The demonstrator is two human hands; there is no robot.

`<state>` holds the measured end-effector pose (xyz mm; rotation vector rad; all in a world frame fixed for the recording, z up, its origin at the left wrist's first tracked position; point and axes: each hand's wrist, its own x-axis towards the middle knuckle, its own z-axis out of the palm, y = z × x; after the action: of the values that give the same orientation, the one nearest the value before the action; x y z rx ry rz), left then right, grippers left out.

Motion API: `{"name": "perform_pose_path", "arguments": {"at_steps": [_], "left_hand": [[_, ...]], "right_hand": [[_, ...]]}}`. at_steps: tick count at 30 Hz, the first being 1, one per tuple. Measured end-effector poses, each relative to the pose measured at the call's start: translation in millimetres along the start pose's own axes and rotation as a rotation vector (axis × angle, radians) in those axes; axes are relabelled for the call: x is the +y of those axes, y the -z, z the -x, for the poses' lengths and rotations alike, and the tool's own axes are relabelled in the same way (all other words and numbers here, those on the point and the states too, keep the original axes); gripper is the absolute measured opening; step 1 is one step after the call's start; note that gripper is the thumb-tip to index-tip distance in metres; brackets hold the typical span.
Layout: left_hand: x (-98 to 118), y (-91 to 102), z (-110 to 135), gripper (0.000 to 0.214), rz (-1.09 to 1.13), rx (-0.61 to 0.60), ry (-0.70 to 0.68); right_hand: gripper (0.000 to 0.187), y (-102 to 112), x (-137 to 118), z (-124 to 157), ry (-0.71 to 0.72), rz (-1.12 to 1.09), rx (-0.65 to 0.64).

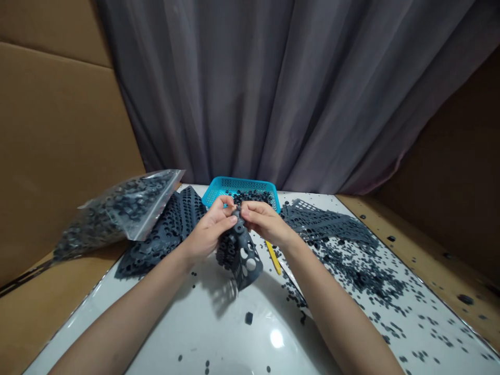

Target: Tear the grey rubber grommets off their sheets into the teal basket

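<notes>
Between my hands hangs a dark grey perforated rubber sheet, bent over, with round parts still set in some of it and open holes near its lower end. My left hand pinches its upper edge between thumb and fingers. Close beside it, my right hand grips the same top edge with thumb and forefinger. Whether a small loose piece lies between the fingertips, I cannot tell. Just behind the hands stands a blue plastic basket with many small black pieces in it.
At left a zip bag of black parts leans over stacked perforated sheets. More punched sheets lie at right, with scattered black bits. A yellow-handled tool lies by my right forearm. Cardboard walls and a curtain surround the white table.
</notes>
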<state>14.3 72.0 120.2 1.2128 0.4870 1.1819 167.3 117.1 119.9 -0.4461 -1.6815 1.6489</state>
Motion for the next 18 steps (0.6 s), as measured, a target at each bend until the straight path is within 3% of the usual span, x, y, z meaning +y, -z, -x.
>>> {"name": "perform_pose_path", "arguments": {"at_steps": [4,7,11,14,18], "left_hand": [[-2,-1.8,-1,0.035,0.199,0.092,-0.028],[-1,-0.3,-1,0.032,0.243,0.142,-0.049],[4,6.0,-2,0.028,0.167,0.178,-0.153],[5,10.7,-2,0.021,-0.074,0.14,-0.214],[6,10.6,0,0.015,-0.409,0.2,-0.236]], "right_hand": [[0.04,-14,15,-6,0.007,-0.343,0.144],[0.039,-17,21,-9,0.043,-0.474,0.195],[0.043,-11,16,-11,0.198,-0.544,0.214],[0.039,-4,0,-5,0.291,-0.272,0.217],[0.027,-3,-27,11,0.369,0.524,0.226]]}}
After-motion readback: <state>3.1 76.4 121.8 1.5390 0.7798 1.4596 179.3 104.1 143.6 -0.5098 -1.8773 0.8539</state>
